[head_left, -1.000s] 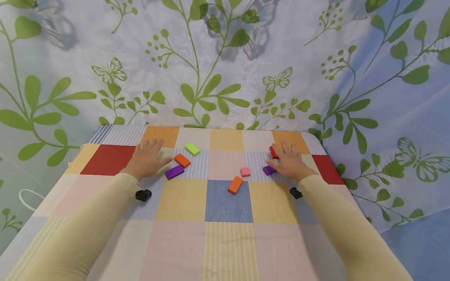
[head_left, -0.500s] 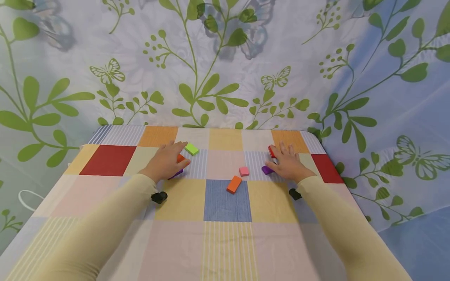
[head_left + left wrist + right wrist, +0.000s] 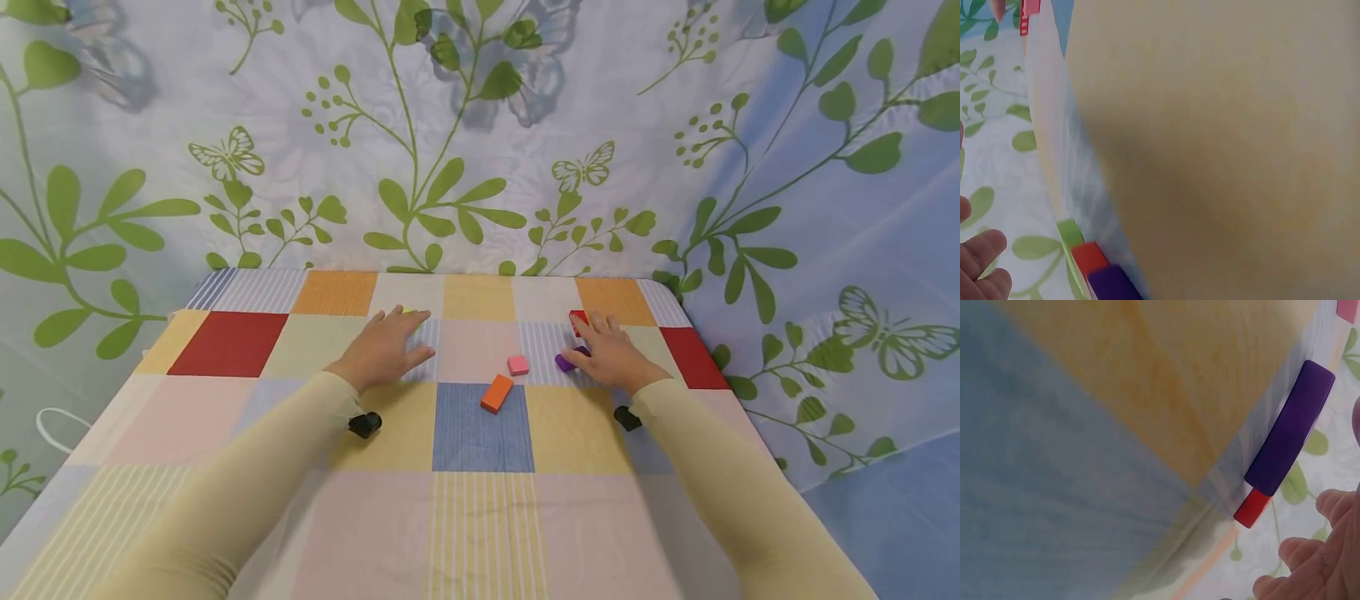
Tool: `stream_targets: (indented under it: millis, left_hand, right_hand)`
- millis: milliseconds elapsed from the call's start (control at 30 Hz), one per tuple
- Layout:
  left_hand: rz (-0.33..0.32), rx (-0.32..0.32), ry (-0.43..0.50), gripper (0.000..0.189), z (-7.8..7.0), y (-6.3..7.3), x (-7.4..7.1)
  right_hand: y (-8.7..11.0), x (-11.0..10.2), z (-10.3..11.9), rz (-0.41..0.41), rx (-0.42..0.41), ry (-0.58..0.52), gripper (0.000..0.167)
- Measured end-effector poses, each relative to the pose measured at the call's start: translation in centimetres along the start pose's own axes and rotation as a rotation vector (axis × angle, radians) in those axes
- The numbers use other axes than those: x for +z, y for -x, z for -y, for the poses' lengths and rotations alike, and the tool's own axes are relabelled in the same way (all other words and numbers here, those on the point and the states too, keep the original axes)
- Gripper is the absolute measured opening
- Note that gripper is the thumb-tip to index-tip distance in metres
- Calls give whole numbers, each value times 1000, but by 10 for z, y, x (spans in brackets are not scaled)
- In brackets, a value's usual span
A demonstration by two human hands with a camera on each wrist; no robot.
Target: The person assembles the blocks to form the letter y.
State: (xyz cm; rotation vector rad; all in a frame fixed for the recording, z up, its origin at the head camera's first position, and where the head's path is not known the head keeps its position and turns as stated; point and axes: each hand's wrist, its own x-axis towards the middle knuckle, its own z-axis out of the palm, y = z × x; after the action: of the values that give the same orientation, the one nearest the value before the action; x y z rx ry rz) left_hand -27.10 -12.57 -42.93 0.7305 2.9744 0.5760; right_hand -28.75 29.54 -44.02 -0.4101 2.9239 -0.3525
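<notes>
My left hand [image 3: 382, 346] hovers with spread fingers over the left cluster of blocks. From above it hides most of that cluster, and only a bit of the lime green block [image 3: 408, 311] peeks out by its fingers. The left wrist view shows the green block [image 3: 1070, 232], an orange-red block [image 3: 1090, 255] and a purple block [image 3: 1113, 284] lined up, apart from the fingers. On the right, my right hand [image 3: 613, 357] stays spread beside a red block [image 3: 578, 322] and a purple block [image 3: 572, 359]. In the right wrist view, the fingers stand off from the purple block [image 3: 1290, 428].
Between the hands lie a small pink block [image 3: 517, 365] and an orange block [image 3: 497, 393] on the patchwork tablecloth [image 3: 483, 517]. A leaf-patterned curtain [image 3: 480, 150] hangs behind the table's far edge. A white cable [image 3: 52, 425] loops at the left side.
My left hand has moved right, from beside the left cluster to over it, covering the orange and purple blocks there. The right hand has hardly moved.
</notes>
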Motion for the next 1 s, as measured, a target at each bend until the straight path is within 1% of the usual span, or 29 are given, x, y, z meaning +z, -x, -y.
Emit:
stream_targets:
  millis: [200,433,667,767,867,1000]
  left_hand:
    - [42,39,23,72,-14,-3,9]
    - [55,74,8,70,-26,-8,19]
    - [94,66,24,69,-43,-13,28]
    - [101,77,30,69,-48,-17,33]
    - [117,78,25,68,-54,-20,36]
    - [140,78,9,67,-61,-26,41]
  right_hand:
    - [4,2,4,2,-8,1,84]
    - [7,4,7,6,-31,-2,81]
    - [11,5,10,17,-31,-8,75]
    - [12,6,11,14,-26,7,73]
    - [13,8,11,13,-30,34,69]
    - [15,8,11,4,-39,42,65]
